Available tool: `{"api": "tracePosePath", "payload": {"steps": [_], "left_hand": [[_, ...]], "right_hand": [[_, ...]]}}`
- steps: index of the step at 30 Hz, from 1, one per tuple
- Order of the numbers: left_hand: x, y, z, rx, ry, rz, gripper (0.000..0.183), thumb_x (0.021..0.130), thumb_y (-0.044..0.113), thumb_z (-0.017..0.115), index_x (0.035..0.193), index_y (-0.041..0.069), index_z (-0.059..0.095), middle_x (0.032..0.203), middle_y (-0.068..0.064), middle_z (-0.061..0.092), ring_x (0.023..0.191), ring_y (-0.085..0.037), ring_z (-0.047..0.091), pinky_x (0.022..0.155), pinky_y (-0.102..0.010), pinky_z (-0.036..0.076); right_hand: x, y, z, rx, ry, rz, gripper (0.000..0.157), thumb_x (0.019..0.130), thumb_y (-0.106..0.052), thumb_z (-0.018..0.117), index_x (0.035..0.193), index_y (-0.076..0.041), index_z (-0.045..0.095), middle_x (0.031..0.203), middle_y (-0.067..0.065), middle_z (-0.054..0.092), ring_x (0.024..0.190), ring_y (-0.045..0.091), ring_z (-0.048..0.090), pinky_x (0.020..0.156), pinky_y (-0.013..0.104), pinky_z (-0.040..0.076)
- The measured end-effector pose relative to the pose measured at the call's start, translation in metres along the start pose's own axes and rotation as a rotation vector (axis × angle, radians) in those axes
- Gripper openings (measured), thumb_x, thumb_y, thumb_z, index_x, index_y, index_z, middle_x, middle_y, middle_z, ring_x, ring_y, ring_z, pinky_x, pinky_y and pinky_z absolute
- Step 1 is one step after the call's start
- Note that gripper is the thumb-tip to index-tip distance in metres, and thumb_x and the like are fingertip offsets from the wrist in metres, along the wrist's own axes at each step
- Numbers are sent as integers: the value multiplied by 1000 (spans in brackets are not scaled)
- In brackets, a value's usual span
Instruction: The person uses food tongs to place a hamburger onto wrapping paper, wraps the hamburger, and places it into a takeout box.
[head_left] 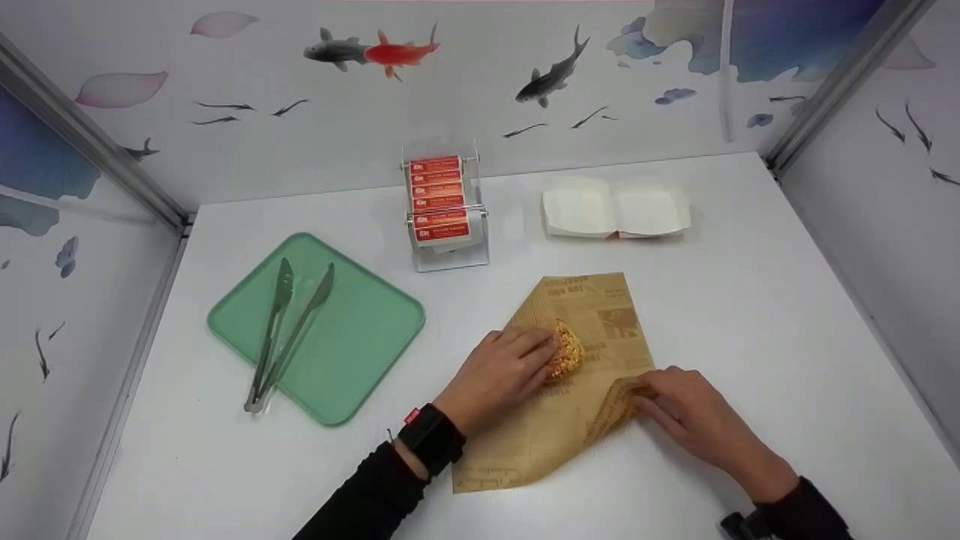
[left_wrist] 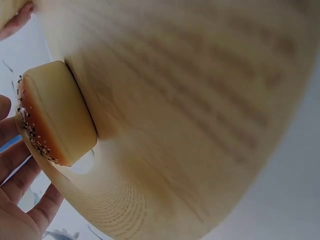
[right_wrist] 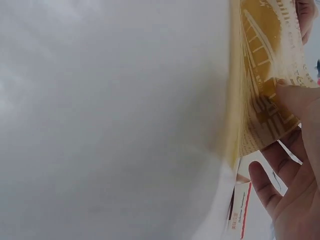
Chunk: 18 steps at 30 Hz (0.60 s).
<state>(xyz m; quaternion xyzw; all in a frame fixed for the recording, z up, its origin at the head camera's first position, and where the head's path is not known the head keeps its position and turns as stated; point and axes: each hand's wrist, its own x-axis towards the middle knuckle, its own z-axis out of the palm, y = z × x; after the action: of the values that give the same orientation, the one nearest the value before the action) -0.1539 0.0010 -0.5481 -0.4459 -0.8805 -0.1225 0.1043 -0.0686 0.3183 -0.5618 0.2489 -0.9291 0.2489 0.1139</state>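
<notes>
A sesame bun (head_left: 567,352) sits on a sheet of brown printed wrapping paper (head_left: 611,330). My left hand (head_left: 504,371) holds the bun from its left side, its fingers curved over the seeded top. In the left wrist view, the bun (left_wrist: 60,112) shows its pale side and seeds, with the fingers beside the seeded face and paper bulging toward the camera. My right hand (head_left: 694,412) pinches the paper's right edge between thumb and fingers, and that edge is lifted and curled. The thumb presses the printed paper (right_wrist: 262,100) in the right wrist view.
A green tray (head_left: 352,360) lies at the left, with metal tongs (head_left: 292,330) across it and over its front edge. At the back stand a clear dispenser with red-and-white label stickers (head_left: 439,199) and an open white clamshell box (head_left: 651,210). Printed walls border the table.
</notes>
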Motion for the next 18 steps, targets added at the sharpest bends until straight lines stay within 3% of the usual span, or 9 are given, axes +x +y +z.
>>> {"api": "tracePosePath", "payload": {"steps": [6,12,18], "left_hand": [[0,-1,1,18,24,18,42,114,36,53,148,16,66,149,1,64,139,-17,58,105,-38,54],[-2,-2,1,56,17,22,38,113,33,53,147,19,66,150,0,60,142,-18,54,105,-38,52],[-2,-2,-2,54,-36,10,36,114,31,51,143,18,69,151,3,60,143,-17,53,105,-38,51]], "right_hand": [[23,-7,4,214,36,24,20,91,-5,83,94,-23,74,90,-20,73,84,0,60,74,27,49],[55,-18,8,227,48,99,17,91,-13,85,90,-25,74,88,-20,70,93,5,61,87,34,47],[84,-22,17,256,14,189,9,94,-21,83,89,-20,76,91,-10,73,95,13,63,88,37,48]]}}
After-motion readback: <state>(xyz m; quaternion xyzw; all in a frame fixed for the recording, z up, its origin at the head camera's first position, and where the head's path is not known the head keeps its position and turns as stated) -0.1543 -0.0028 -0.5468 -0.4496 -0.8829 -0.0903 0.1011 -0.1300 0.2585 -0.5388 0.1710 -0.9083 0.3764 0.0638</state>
